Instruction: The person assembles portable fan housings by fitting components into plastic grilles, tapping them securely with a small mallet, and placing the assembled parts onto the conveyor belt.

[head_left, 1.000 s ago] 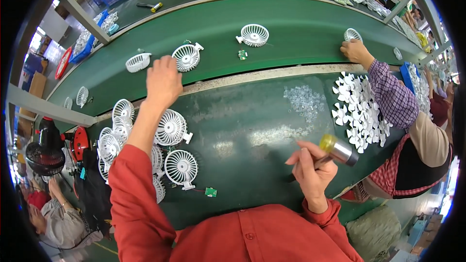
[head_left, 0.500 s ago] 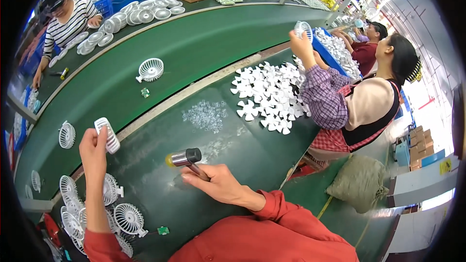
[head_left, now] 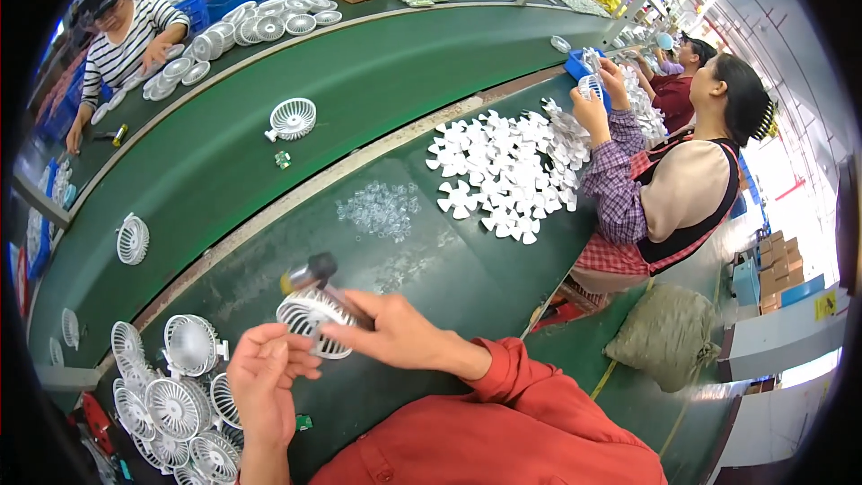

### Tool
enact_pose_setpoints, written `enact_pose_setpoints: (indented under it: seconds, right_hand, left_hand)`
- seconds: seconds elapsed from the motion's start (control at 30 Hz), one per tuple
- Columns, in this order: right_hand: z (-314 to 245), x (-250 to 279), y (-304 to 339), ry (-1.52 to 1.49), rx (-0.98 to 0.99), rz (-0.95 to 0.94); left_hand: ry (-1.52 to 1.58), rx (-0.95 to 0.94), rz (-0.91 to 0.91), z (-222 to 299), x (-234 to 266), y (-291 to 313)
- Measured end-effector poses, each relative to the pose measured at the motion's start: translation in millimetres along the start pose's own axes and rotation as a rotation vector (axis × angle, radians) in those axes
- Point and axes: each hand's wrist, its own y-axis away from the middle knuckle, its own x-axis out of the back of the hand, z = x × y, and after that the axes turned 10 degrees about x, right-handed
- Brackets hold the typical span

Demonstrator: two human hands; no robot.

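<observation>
A small hammer (head_left: 310, 273), blurred, has a dark face, a yellow face and a metal middle. My right hand (head_left: 395, 330) is closed round its handle. Beneath the hammer head is a round white slatted fan housing (head_left: 314, 319), with my right thumb against it. My left hand (head_left: 269, 368) has its fingers curled at the lower left rim of that housing. Its thumb and index finger are pinched together, and what lies between them is hidden. More white fan housings (head_left: 178, 409) lie heaped left of my left hand. A small green circuit board (head_left: 303, 422) sits beside my left wrist.
Small clear plastic parts (head_left: 379, 211) and white fan blades (head_left: 503, 175) lie in piles ahead. A green conveyor belt (head_left: 386, 81) carries several fan housings. At right a co-worker (head_left: 673, 171) holds a white fan part; another stands across the belt. A sack (head_left: 664, 337) rests on the floor.
My left hand brought the fan housing right and down to my right hand. The hammer shifted slightly left and up. Housings on the belt moved right; the right co-worker's hands lowered.
</observation>
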Motion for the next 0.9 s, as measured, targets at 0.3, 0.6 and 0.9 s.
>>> enact_pose_setpoints:
  seconds: [0.3,0.6,0.9]
  right_hand:
    - [10.7,16.5,-23.7,-0.345,-0.27,0.043]
    - [18.8,6.2,-42.2,-0.331,-0.285,-0.079]
    - [11.4,4.2,-57.3,-0.034,-0.238,-0.087]
  left_hand:
    - [0.003,0.227,-0.036,-25.9,28.3,-7.4]
    - [0.175,0.35,-0.174,-27.0,25.5,-3.8]
    - [0.258,0.384,-0.315,-40.7,4.4,-13.0]
